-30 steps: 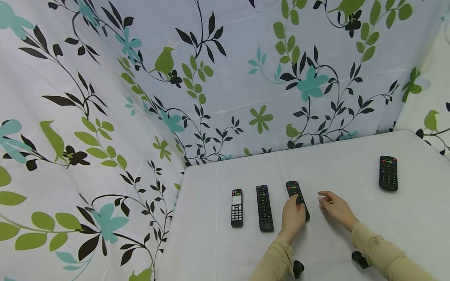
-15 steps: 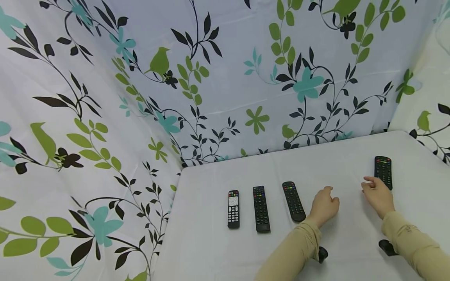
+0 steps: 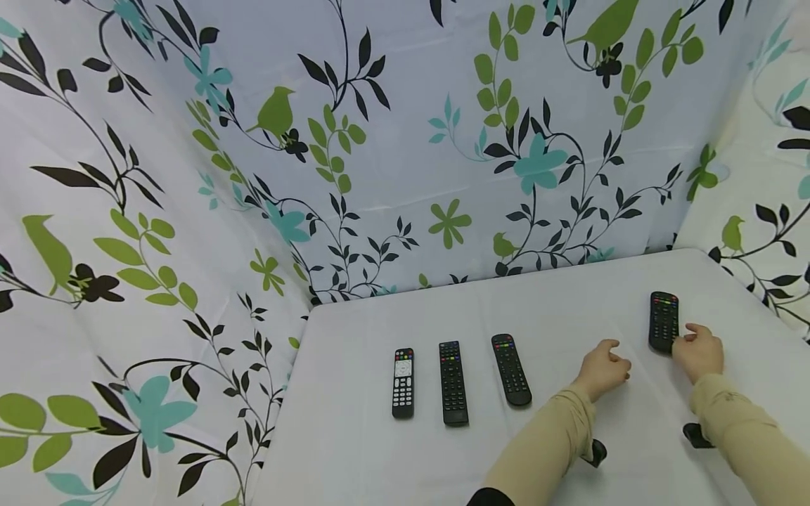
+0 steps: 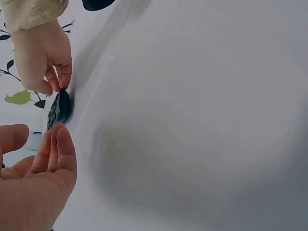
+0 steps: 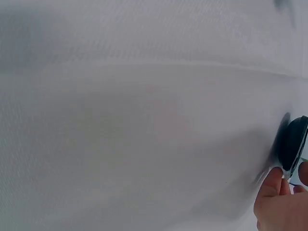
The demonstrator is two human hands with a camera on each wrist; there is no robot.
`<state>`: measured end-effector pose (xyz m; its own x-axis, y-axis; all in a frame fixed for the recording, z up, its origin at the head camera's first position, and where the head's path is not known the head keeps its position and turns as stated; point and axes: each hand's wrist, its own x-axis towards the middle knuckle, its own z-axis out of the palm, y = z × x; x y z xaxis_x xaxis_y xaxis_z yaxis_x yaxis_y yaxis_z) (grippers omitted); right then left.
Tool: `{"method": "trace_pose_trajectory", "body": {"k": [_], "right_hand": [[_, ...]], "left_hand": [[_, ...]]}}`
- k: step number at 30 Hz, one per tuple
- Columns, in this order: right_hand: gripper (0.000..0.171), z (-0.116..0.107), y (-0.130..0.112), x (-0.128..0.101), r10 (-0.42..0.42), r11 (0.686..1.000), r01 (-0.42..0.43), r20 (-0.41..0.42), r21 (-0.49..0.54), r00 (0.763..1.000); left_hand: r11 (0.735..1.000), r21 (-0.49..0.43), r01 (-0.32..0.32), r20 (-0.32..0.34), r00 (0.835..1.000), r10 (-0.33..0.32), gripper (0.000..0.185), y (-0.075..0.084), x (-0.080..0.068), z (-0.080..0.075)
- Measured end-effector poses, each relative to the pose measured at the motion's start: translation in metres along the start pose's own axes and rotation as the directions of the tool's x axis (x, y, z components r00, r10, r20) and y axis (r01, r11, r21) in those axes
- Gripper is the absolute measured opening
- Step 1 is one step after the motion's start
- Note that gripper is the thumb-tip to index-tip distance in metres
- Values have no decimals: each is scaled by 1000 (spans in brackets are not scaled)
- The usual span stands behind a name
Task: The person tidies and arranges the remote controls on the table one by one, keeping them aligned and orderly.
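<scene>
Three black remotes lie in a row on the white table (image 3: 557,309): a short one (image 3: 402,383), a longer one (image 3: 453,383) and a third (image 3: 510,369), slightly angled. A fourth black remote (image 3: 663,321) lies apart at the right. My right hand (image 3: 685,337) is at its near end, and its fingertips (image 4: 60,83) pinch that end of the remote (image 4: 58,108); the right wrist view shows a fingertip (image 5: 272,185) against the remote's end (image 5: 293,143). My left hand (image 3: 616,358) rests on the cloth between the third and fourth remotes, holding nothing, fingers relaxed (image 4: 55,154).
Floral curtain (image 3: 405,140) walls the table at the back, left and right. The table's left edge (image 3: 285,422) drops off beside the short remote. Bare cloth lies between the row of remotes and the fourth one.
My left hand let go of the third remote and slid right onto the cloth. My right hand travelled right and reached the near end of the fourth remote.
</scene>
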<state>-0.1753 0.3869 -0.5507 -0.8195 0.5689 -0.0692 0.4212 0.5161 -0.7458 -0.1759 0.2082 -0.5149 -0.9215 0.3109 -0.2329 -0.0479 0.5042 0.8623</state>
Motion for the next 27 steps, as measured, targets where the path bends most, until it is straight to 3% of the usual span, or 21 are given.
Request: {"method": "trace_pose_trajectory", "body": {"k": [3, 8, 15, 22, 27], "right_hand": [[56, 2, 7, 3, -44, 998, 46, 52, -45, 998], [54, 2, 13, 5, -64, 994, 73, 95, -87, 993], [52, 4, 13, 3, -55, 996, 66, 172, -57, 984], [55, 11, 10, -11, -98, 995, 99, 245, 11, 964], [53, 17, 5, -24, -158, 987, 156, 286, 31, 945]], "left_hand": [[993, -92, 67, -18, 997, -69, 38, -5, 3, 4], [988, -118, 102, -35, 994, -107, 39, -12, 8, 4], [990, -103, 92, -45, 994, -97, 39, -13, 7, 4], [985, -157, 77, -32, 996, -83, 39, -16, 5, 8], [985, -161, 68, -58, 995, -78, 37, -24, 8, 10]]}}
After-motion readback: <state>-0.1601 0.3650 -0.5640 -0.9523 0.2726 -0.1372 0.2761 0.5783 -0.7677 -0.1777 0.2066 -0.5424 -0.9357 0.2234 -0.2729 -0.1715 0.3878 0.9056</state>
